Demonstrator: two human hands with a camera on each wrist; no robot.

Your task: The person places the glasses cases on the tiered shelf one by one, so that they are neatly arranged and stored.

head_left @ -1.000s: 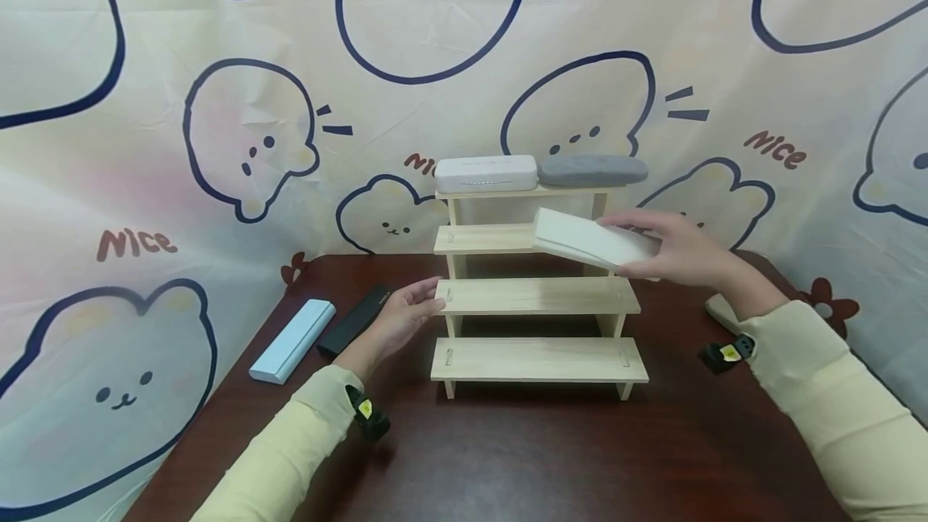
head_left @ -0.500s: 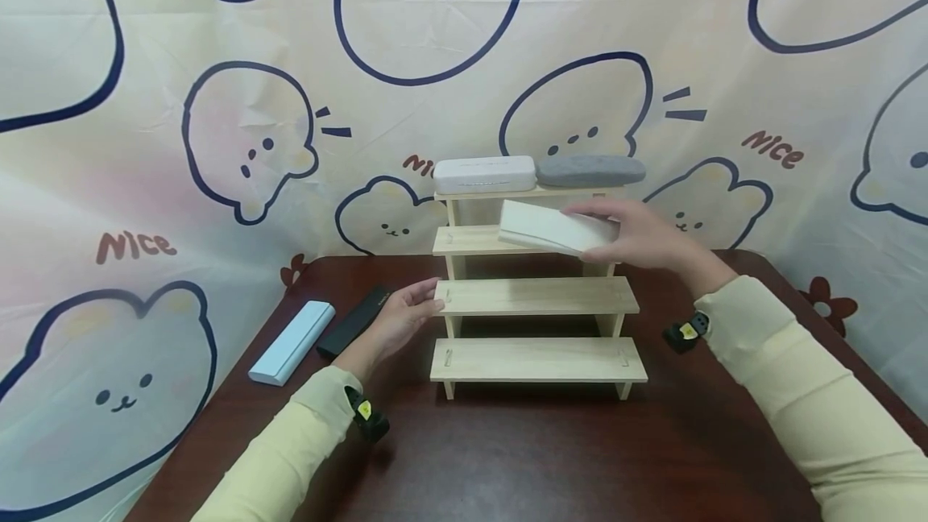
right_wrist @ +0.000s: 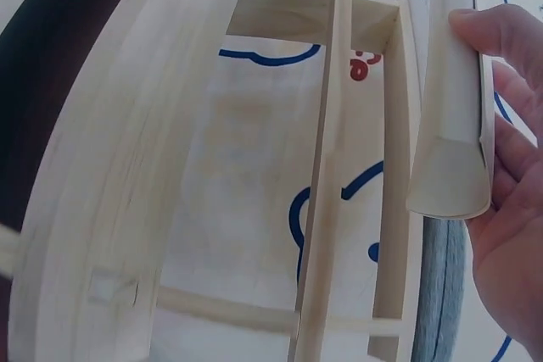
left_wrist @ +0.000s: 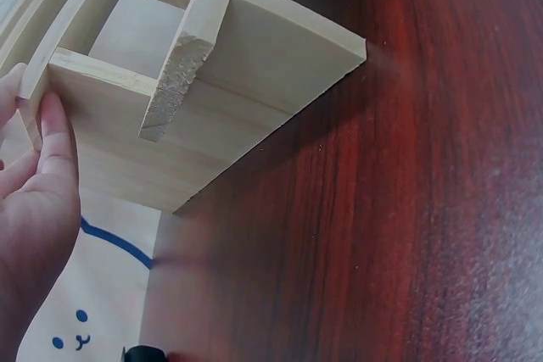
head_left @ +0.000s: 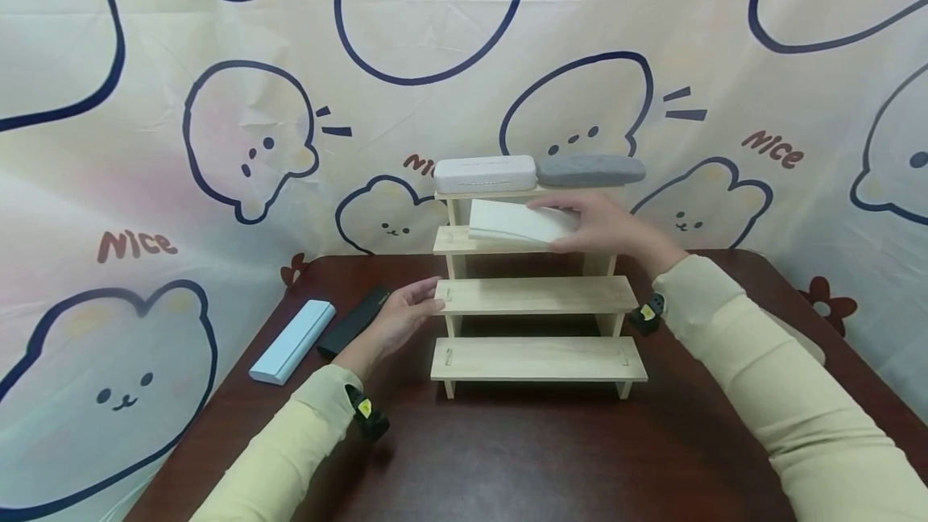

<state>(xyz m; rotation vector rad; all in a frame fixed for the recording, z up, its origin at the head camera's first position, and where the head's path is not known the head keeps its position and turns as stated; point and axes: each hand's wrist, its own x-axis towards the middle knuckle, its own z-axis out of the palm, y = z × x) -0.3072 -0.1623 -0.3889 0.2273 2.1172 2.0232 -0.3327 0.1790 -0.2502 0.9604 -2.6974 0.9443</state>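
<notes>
My right hand (head_left: 611,229) grips a white glasses case (head_left: 516,221) by its right end, thumb on the near side and fingers behind. The case overlaps the second-highest board (head_left: 451,241) of a pale wooden four-step rack (head_left: 536,358) in the head view. Seen from the right wrist, the case (right_wrist: 454,99) shows its rounded wedge end. My left hand (head_left: 397,316) pinches the left end of the board one step lower; the left wrist view shows thumb and fingers around that board end (left_wrist: 36,82).
On the top board stand a white case (head_left: 486,175) and a grey case (head_left: 590,171). Left of the rack lie a light blue case (head_left: 292,342) and a black case (head_left: 353,322) on the dark table (head_left: 536,457). A beige object (head_left: 801,337) shows behind the right sleeve.
My right hand has carried the white glasses case leftward, over the left part of the second-highest board. The case has become more level. My left hand has stayed on the rack.
</notes>
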